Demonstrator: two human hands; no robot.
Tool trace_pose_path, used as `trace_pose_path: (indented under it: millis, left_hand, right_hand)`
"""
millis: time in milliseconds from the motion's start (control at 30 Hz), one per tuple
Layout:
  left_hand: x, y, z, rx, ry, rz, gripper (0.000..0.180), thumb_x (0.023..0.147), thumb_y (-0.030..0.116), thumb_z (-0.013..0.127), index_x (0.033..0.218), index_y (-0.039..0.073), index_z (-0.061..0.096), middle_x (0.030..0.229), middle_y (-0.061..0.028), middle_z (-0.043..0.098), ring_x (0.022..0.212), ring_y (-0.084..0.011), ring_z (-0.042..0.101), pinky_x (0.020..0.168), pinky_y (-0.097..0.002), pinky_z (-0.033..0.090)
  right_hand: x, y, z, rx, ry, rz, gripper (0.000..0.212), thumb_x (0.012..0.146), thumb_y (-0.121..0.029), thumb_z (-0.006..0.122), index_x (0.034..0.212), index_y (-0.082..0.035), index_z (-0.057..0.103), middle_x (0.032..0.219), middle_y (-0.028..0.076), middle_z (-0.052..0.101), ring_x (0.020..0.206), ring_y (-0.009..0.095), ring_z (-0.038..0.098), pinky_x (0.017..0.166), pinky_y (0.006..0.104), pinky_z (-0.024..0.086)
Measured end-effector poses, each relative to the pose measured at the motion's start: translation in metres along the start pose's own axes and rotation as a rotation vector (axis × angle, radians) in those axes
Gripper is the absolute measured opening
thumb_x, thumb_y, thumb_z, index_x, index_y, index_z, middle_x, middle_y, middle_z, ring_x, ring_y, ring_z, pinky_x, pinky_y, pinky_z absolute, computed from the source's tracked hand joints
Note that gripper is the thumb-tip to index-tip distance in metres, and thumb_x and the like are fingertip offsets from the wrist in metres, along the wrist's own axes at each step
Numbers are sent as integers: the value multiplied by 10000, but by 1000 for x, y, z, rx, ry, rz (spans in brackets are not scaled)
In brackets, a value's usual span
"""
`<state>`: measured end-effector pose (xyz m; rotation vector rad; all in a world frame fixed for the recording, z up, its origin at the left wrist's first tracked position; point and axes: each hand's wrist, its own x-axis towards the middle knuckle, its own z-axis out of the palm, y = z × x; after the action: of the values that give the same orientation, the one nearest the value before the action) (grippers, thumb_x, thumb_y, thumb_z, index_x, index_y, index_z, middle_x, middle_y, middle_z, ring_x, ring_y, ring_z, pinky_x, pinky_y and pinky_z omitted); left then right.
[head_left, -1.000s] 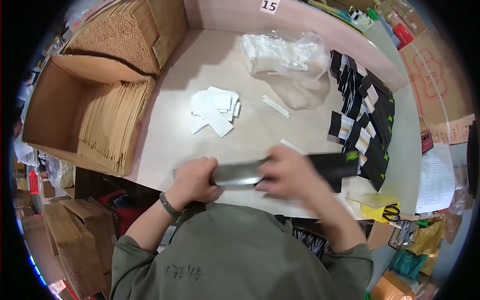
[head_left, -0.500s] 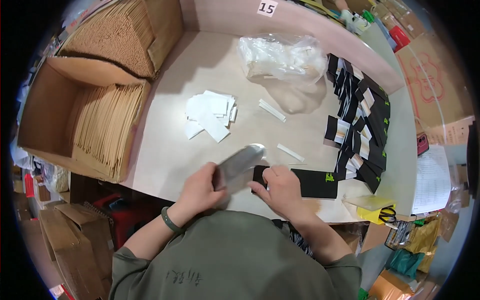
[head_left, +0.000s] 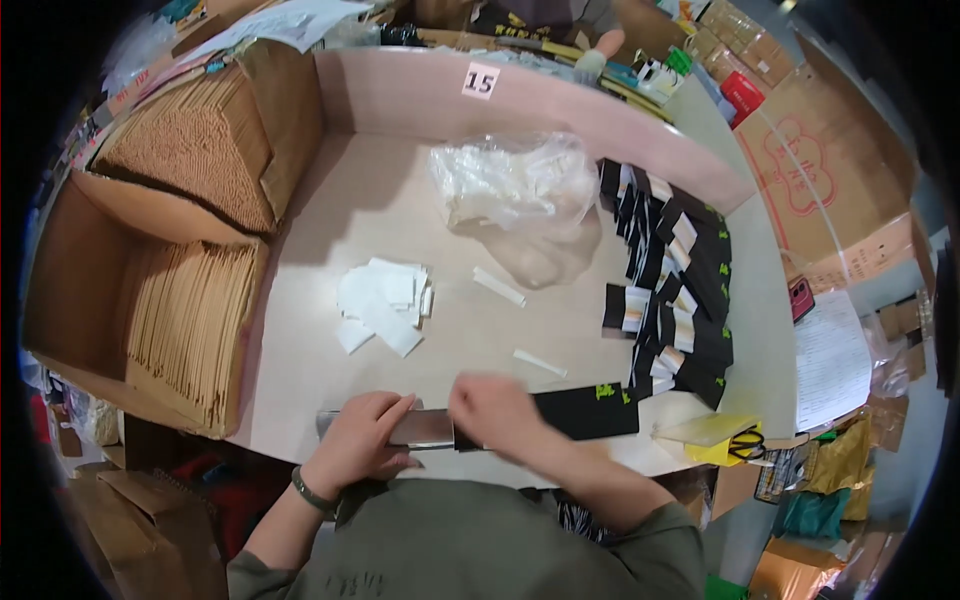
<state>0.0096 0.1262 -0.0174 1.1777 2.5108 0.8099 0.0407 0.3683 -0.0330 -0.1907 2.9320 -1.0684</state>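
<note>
My left hand (head_left: 365, 435) is closed on a flat, shiny silver blade-like piece (head_left: 421, 427), which lies level along the table's near edge. Its right end meets the left end of a long black sleeve (head_left: 590, 412) with a green mark; whether it has gone inside is hidden. Over that end of the sleeve is my right hand (head_left: 495, 412), smeared by motion. Its fingers look curled, but their hold does not show. A pile of white paper slips (head_left: 385, 300) lies beyond my left hand. Two narrow white strips (head_left: 498, 287) rest farther right.
Brown cardboard boxes (head_left: 255, 330) packed with kraft envelopes (head_left: 190, 330) stand at left. A crumpled clear plastic bag (head_left: 515, 185) sits at the back. Overlapping black sleeves (head_left: 680, 290) with white inserts fill the right side. A yellow holder (head_left: 705, 440) with black-handled scissors is near the right corner.
The silver piece has swung from slanted to level, its right end now at the black sleeve's left end. My right hand has shifted over that end. The whole view has shifted too.
</note>
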Motion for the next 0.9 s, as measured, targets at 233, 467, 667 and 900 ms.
trace_pose_path:
  millis: [233, 467, 667, 900]
  left_hand:
    - [-56, -60, 39, 96, 606, -317, 568, 819, 85, 647, 1349, -10, 465, 1319, -235, 477, 1217, -420, 467, 1052, -480, 385]
    - [-51, -52, 32, 66, 596, -475, 568, 830, 85, 633, 1358, -23, 455, 1347, -240, 458, 1242, -427, 441, 1077, -490, 356]
    - [-45, -50, 26, 49, 542, -471, 571, 808, 111, 657, 1333, -26, 480, 1340, -234, 470, 1233, -425, 446, 1064, -494, 365]
    - [-43, -50, 20, 43, 559, -473, 508, 769, 94, 679, 1248, -3, 542, 1303, -207, 504, 1198, -405, 472, 1031, -488, 381]
  right_hand:
    - [175, 128, -135, -547, 298, -47, 240, 896, -219, 619, 1002, -11, 677, 924, 172, 654, 937, 370, 609, 815, 455, 492]
    - [270, 48, -121, 383, 237, -83, 524, 830, -218, 736, 1308, -71, 582, 1196, 229, 585, 1186, 369, 549, 1012, 439, 438]
    - [260, 51, -146, -626, 528, -547, 413, 851, -217, 751, 1207, -46, 631, 1385, 219, 461, 1133, 361, 582, 958, 412, 480]
    - [242, 25, -171, 217, 155, 280, 250, 805, -112, 757, 1035, -64, 672, 1155, 56, 622, 945, 121, 601, 808, 294, 489]
